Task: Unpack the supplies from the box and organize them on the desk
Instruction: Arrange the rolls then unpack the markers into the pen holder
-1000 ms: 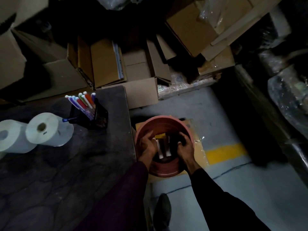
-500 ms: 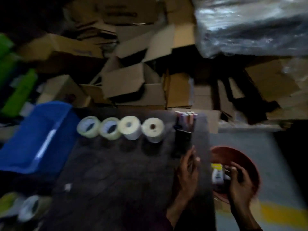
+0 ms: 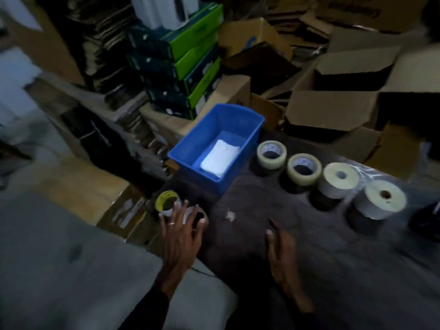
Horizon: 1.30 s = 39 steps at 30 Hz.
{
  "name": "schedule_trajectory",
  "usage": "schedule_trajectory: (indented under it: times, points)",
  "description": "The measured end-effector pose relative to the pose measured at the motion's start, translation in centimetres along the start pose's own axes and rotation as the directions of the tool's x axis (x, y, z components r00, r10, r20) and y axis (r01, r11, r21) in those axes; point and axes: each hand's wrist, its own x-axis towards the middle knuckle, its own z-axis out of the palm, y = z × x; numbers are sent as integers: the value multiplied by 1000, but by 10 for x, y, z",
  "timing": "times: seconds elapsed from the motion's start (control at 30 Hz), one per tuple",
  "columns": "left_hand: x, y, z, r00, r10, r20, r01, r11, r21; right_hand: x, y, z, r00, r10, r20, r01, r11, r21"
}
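As far as the head view shows, unpacking is well along but not finished.

Head view, done so far:
- The bench [image 3: 309,263] has a tidy row along its far side: 2 tape rolls [image 3: 271,154], then 2 paper rolls [image 3: 338,177], side by side, near each other.
- A blue bin [image 3: 238,110] sits at the far-left corner, just beside the first tape roll, w/ a white packet [image 3: 220,158] inside.
- A black holder [image 3: 426,217] is at the frame's right edge. It is cut off, so contents can't be told.
- A small white scrap [image 3: 229,215] lies mid-bench.

Hands:
- Left hand [image 3: 178,239]: fingers [image 3: 177,210] straight and spread wide over 2 more rolls at the bench's left edge. One is a yellow-rimmed roll [image 3: 166,201]; the second roll [image 3: 188,211] is mostly covered by the fingers. Touching or just above, can't tell, too blurred.
- Right hand [image 3: 282,256]: fingers straight, fairly close together, holding nothing, low over bare bench. Contact can't be told.

Still left, prob.:
- These 2 rolls sit well apart from the row and look like they still need lining up w/ it.
- The supply box itself can't be picked out among the cardboard boxes [image 3: 333,108] piled behind the bench, so whatever remains inside it can't be judged.
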Motion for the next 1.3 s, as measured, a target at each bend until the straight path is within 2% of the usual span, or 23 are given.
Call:
schedule_trajectory:
  times: [0.1,0.2,0.4,0.57,0.73,0.9,1.07,1.17,1.3]
  points:
    - [18,-61,2,987,-70,143,52,991,123,6,-25,60,986,-125,110,141,977,-158]
    - [39,-108,15,957,-118,264,77,984,161,12,-40,114,967,-147,206,198,947,-252]
    - [76,-137,44,935,-71,349,57,997,50,23,-55,181,935,-202,293,305,878,-369]
    - [86,-146,62,906,-53,419,54,998,8,30,-44,210,908,-177,380,350,819,-455]
    - [90,-151,63,917,-24,398,52,997,-58,33,-35,213,910,-167,379,349,800,-489]
    - [96,-148,64,919,-22,395,48,997,-55,37,-33,213,914,-236,330,375,800,-469]
    - [99,-144,68,916,-55,397,116,984,-132,42,-32,213,872,-265,412,434,809,-397]
    - [97,-144,74,933,-40,358,104,982,-160,45,-35,210,862,-222,455,412,830,-376]
    - [97,-142,73,948,-23,317,85,980,-181,46,-36,202,861,-280,426,446,817,-365]
